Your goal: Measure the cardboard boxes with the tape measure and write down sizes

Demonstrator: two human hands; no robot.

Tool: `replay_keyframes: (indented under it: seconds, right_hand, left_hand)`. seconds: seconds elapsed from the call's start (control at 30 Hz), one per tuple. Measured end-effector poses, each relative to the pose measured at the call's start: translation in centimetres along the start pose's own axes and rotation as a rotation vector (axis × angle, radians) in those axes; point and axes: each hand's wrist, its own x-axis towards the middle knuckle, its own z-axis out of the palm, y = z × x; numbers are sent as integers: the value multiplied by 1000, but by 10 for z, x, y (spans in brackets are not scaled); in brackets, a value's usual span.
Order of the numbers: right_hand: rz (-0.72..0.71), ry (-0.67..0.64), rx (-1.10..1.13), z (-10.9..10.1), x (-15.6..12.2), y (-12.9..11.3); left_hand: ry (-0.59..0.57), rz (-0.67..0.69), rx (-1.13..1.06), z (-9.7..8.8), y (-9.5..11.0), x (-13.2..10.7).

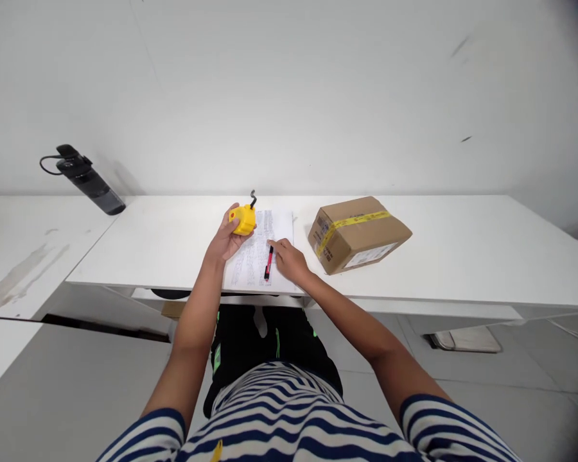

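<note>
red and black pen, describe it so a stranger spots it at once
On the white table, find the paper left of the cardboard box. The pen lies on it, by the right hand. It is slim, red and black, unlike the chunky yellow tool in the left hand.

Left hand (228, 239) clasped, raised; right hand (291, 260) lower, pointing (thumb seemingly tucked).

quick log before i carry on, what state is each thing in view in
Paper: flat, written on
Pen: lying on the paper at the right hand, grip unclear
Yellow tape measure: held in the left hand, no blade visible
Cardboard box: closed, taped
Black bottle: standing, lid on
</note>
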Motion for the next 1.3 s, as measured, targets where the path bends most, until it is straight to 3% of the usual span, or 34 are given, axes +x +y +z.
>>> replay_keyframes:
  seconds: [0.07, 0.17, 0.23, 0.3, 0.33, 0.4, 0.47, 0.57, 0.67, 0.73, 0.8, 0.87, 0.97, 1.13, 1.2, 1.3]
  right_hand:
    - [-169, 109, -40, -9, -12, -3]
    - [-407, 498, -153, -37, -52, 10]
    - [-310, 843, -191, -63, -82, 35]
    - [-8, 1152, -122, -93, -102, 70]
    - [158, 1236, -37, -108, -107, 88]
    - [477, 1227, 252, -131, -106, 121]
    - [697, 1058, 563, -144, -100, 138]
    - [715, 859, 717, -143, -99, 130]
    - [663, 842, 649, -131, -116, 101]
    - [644, 924, 548, -127, -131, 85]
    - [565, 1077, 283, -130, -142, 73]
    - [383, 1153, -57, -139, -148, 65]
    - [88, 934, -338, -160, -145, 51]
    - [-127, 507, -497, -202, -132, 30]
    - [-211, 433, -517, -212, -134, 28]
    - [-342, 450, -519, -215, -141, 30]
  left_hand:
    - [-58, 44, 54, 11, 8, -16]
    - [-54, 145, 76, 14, 23, -40]
    - [-27, 188, 74, 8, 34, -52]
    - [-7, 199, 78, 4, 43, -61]
    - [-4, 194, 84, 4, 46, -63]
    - [-16, 170, 100, 11, 47, -65]
    - [-41, 127, 111, 25, 43, -63]
    - [-72, 95, 139, 52, 30, -56]
    - [-126, 104, 175, 75, 12, -46]
    - [-151, 115, 158, 90, -1, -43]
    - [-158, 141, 135, 106, -14, -46]
    - [-179, 135, 169, 125, -27, -53]
    - [-293, 5, 294, 159, -45, -65]
    - [-523, -125, 398, 199, -66, -69]
    - [-532, -115, 457, 202, -70, -65]
    - [-547, -162, 550, 199, -70, -56]
